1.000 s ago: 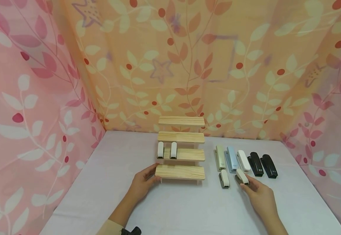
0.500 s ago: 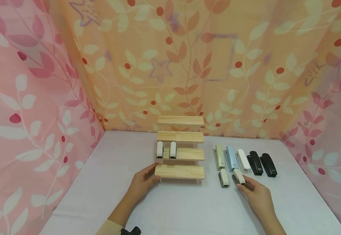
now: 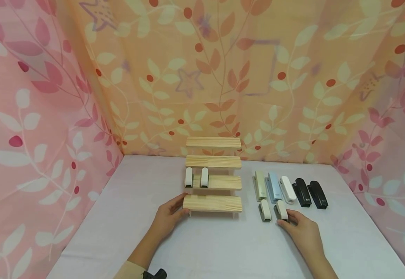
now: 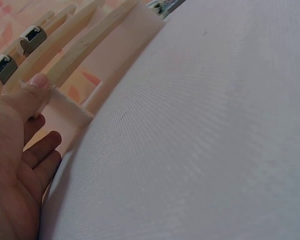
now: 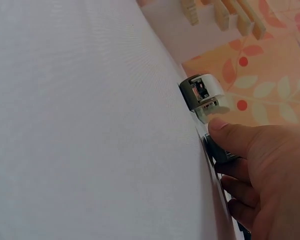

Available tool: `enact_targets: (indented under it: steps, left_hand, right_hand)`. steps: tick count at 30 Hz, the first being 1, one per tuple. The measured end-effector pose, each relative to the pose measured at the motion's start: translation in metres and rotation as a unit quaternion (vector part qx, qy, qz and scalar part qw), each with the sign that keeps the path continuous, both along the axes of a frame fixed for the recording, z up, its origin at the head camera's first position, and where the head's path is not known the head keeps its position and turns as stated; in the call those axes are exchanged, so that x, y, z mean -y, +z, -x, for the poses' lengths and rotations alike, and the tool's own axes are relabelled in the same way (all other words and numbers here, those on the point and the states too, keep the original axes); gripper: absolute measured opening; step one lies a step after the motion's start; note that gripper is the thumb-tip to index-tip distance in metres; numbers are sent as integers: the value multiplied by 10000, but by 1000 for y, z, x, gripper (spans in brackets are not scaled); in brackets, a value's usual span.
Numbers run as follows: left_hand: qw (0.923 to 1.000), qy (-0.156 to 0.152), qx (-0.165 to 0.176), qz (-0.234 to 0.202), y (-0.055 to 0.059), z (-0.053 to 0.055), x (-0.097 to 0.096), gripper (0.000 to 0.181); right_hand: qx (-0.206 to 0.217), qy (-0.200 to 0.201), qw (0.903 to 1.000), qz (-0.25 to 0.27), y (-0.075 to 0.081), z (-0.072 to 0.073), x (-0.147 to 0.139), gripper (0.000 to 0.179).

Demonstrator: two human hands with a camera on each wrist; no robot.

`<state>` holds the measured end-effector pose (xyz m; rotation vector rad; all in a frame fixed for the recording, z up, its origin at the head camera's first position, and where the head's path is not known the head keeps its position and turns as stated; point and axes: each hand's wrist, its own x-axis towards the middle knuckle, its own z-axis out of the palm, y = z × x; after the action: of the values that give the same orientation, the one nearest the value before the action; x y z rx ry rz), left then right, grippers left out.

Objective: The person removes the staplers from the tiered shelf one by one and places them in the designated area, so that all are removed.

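My left hand [image 3: 169, 217] holds the left end of the lowest step of a tiered wooden display rack [image 3: 212, 203], thumb at its front edge in the left wrist view. Two small white staplers, one at the left end [image 3: 189, 177] and one beside it [image 3: 204, 177], sit on the second step up. My right hand [image 3: 303, 230] pinches a small white stapler [image 3: 281, 210] with a dark base at the table. Just left of it stands a matching small stapler [image 3: 265, 210], apart from it. In the right wrist view my thumb and fingers partly hide the held stapler.
Behind the small staplers, a row of larger staplers runs rightward: pale green [image 3: 260, 186], light blue [image 3: 274, 186], white [image 3: 288, 189], then two black ones [image 3: 303, 192]. A white cloth covers the table [image 3: 223, 248]. Floral curtains enclose the back and sides.
My right hand has moved the small white stapler slightly left and turned it from slanted to nearly parallel with its neighbour. The left hand stays at the rack.
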<state>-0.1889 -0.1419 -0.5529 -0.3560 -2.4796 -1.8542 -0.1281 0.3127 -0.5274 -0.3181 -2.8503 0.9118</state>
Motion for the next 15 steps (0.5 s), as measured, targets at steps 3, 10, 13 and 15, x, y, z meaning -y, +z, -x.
enact_targets:
  steps: [3, 10, 13, 15]
  left_hand:
    - [10000, -7, -1, -14, 0, 0, 0, 61]
    - [10000, -37, 0, -56, 1, 0, 0, 61]
    - [10000, -44, 5, -86, 1, 0, 0, 61]
    - [9999, -70, -8, -128, 1, 0, 0, 61]
  right_hand:
    - [-15, 6, 9999, -113, -1, 0, 1, 67]
    - [-194, 90, 9990, -395, -9, 1, 0, 67]
    - [-258, 110, 9985, -471, -11, 2, 0, 68]
    - [-281, 111, 9985, -465, -10, 1, 0, 69]
